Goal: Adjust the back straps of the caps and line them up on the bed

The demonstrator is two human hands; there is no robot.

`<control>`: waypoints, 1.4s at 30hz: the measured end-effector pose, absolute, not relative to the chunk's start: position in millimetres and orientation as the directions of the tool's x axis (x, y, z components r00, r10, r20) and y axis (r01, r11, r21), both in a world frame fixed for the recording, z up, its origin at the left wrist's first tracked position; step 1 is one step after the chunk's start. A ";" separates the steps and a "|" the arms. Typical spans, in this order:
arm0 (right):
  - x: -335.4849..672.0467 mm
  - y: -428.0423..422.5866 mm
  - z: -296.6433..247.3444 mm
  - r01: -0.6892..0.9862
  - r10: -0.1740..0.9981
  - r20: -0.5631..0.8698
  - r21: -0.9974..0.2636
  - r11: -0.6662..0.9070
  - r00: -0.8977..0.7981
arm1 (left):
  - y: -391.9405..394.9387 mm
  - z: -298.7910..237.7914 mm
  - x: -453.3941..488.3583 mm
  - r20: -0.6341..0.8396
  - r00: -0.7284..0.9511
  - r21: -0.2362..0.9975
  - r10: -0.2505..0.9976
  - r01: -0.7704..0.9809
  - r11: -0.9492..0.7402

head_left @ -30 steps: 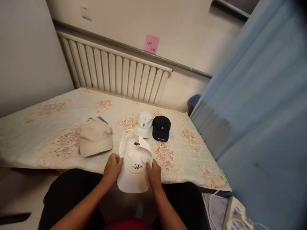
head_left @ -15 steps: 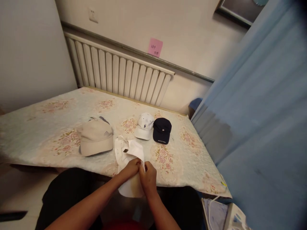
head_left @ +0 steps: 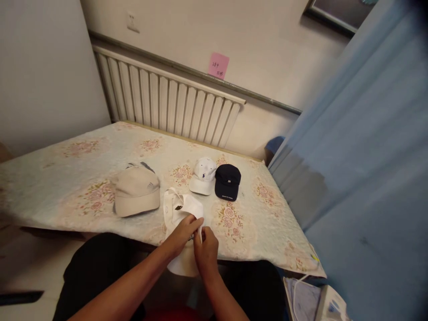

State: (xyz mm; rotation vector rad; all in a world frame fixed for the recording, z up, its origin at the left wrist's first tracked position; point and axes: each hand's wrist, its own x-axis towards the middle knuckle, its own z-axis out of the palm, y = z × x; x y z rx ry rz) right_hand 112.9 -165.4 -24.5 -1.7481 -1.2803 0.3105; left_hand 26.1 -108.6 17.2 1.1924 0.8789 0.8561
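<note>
A white baseball cap [head_left: 183,266] lies at the table's near edge, its brim toward me and its back strap on the cloth. My left hand [head_left: 186,228] reaches over the crown and grips its right side, fingers partly inside. Close beside it, my right hand [head_left: 206,249] pinches the same side of the cap. Left of these is a beige baseball cap [head_left: 136,191], brim facing me. Farther back, a smaller white cap [head_left: 203,174] with a dark emblem touches a dark navy cap [head_left: 228,180].
A flowered cloth covers the table [head_left: 267,227]. Behind it stands a white radiator [head_left: 167,100] below a pink note [head_left: 218,65]. A blue curtain [head_left: 361,169] hangs along the right. At lower right is a white box [head_left: 331,305] with a cable.
My left hand has shifted slightly up and over the cap's edge, its thumb now stretched along the side. My right hand keeps its pinch. The view has moved a little.
</note>
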 end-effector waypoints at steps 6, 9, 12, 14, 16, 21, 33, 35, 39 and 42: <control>100.5 -176.1 -15.1 0.544 0.909 0.274 -0.837 0.064 0.315 | -106.0 29.8 26.9 -0.135 0.203 0.985 0.970 -0.078 0.153; 99.7 -179.1 -8.5 0.416 0.941 0.241 -0.901 0.126 0.237 | -102.7 40.8 19.9 -0.114 0.196 0.986 0.974 -0.098 0.136; 100.9 -178.8 -5.5 0.354 0.954 0.214 -0.926 0.130 0.210 | -99.2 55.9 11.5 -0.101 0.285 0.975 0.953 -0.164 0.153; 102.2 -177.3 -6.1 0.360 0.951 0.219 -0.924 0.130 0.216 | -96.7 65.4 6.6 -0.109 0.378 0.936 0.920 -0.271 0.222; 104.0 -175.6 -7.9 0.381 0.944 0.239 -0.914 0.140 0.227 | -94.2 72.4 2.8 -0.109 0.454 0.882 0.884 -0.366 0.297; 111.3 -174.1 -9.6 0.421 0.934 0.257 -0.897 0.134 0.250 | -91.4 76.7 -2.7 -0.136 0.533 0.813 0.835 -0.422 0.402; 116.5 -179.5 -3.4 0.385 0.951 0.220 -0.915 0.124 0.215 | -86.2 73.3 -12.6 -0.155 0.622 0.763 0.768 -0.418 0.493; 116.9 -180.5 -2.0 0.375 0.950 0.214 -0.919 0.118 0.227 | -84.7 72.4 -12.9 -0.154 0.624 0.766 0.766 -0.414 0.491; 119.4 -182.2 3.0 0.357 0.940 0.230 -0.925 0.131 0.251 | -83.4 73.6 -12.6 -0.140 0.640 0.753 0.756 -0.427 0.501; 121.5 -183.1 6.3 0.328 0.938 0.226 -0.935 0.134 0.262 | -83.3 76.5 -13.3 -0.144 0.651 0.751 0.746 -0.419 0.511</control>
